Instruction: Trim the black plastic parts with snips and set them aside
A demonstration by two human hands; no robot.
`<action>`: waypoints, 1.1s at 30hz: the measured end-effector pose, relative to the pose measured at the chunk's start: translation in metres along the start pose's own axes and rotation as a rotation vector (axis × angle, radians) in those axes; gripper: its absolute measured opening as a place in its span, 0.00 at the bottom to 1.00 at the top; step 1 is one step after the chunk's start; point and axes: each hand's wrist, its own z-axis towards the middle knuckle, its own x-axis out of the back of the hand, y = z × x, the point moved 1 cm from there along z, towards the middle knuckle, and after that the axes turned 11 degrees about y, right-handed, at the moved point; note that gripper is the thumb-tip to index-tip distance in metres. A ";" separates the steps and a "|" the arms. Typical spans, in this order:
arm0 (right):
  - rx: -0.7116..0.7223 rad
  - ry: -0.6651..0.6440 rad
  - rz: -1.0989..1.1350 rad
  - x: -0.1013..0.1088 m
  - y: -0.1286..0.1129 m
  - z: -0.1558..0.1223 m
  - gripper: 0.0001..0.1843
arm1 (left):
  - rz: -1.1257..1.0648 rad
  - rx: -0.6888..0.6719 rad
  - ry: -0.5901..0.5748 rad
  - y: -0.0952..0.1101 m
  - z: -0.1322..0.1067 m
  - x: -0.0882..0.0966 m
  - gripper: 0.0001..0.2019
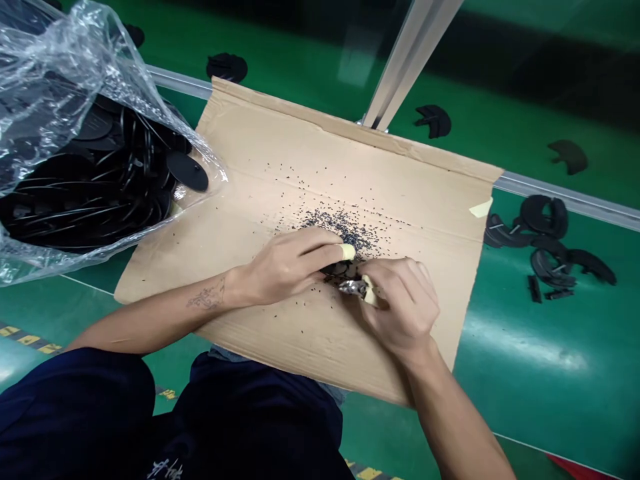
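My left hand (300, 263) is closed on a dark black plastic part (340, 269), mostly hidden under the fingers. A pale yellow cover wraps one of its fingertips. Close beside it, my right hand (403, 297) is wrapped round a small tool with a shiny metal head, which looks like nippers (353, 287). The tool's head points left towards the black part; whether they touch I cannot tell. Yellow covering also shows on the right hand's fingers. Just beyond both hands, tiny black bits (345, 227) lie scattered on a cardboard sheet (260, 140).
A clear plastic bag (195, 143) full of black discs (95, 180) stands at the left. Several curved black pieces (545, 217) lie on the green floor at right. Behind the cardboard, a metal post (407, 63) rises from a rail (575, 197) with glass panels.
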 end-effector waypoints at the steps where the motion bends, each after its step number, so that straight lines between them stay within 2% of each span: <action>1: 0.033 0.003 -0.011 0.001 -0.001 0.000 0.11 | 0.046 -0.016 -0.014 0.000 -0.001 0.000 0.11; 3: 0.015 -0.020 0.070 0.002 -0.003 0.001 0.11 | 0.062 -0.017 -0.032 -0.001 -0.002 -0.001 0.12; 6: -0.183 -0.044 0.287 0.004 0.001 0.004 0.11 | -0.033 0.038 -0.004 -0.007 -0.003 -0.002 0.11; 9: -0.351 -0.057 0.278 0.005 0.010 0.005 0.09 | -0.160 0.123 0.062 -0.011 -0.003 -0.001 0.09; 13: -0.237 -0.144 0.058 0.003 0.021 0.002 0.12 | -0.250 0.206 0.118 -0.011 -0.001 0.001 0.08; 17: -0.154 -0.211 0.035 0.002 0.023 0.000 0.12 | -0.305 0.200 0.125 -0.009 0.001 0.002 0.08; 22: -0.100 -0.191 0.009 0.005 0.021 0.002 0.09 | -0.364 0.199 0.102 -0.009 0.002 0.003 0.07; 33: 0.010 -0.151 -0.118 0.007 0.020 0.002 0.08 | -0.437 0.227 0.065 -0.007 0.001 0.003 0.06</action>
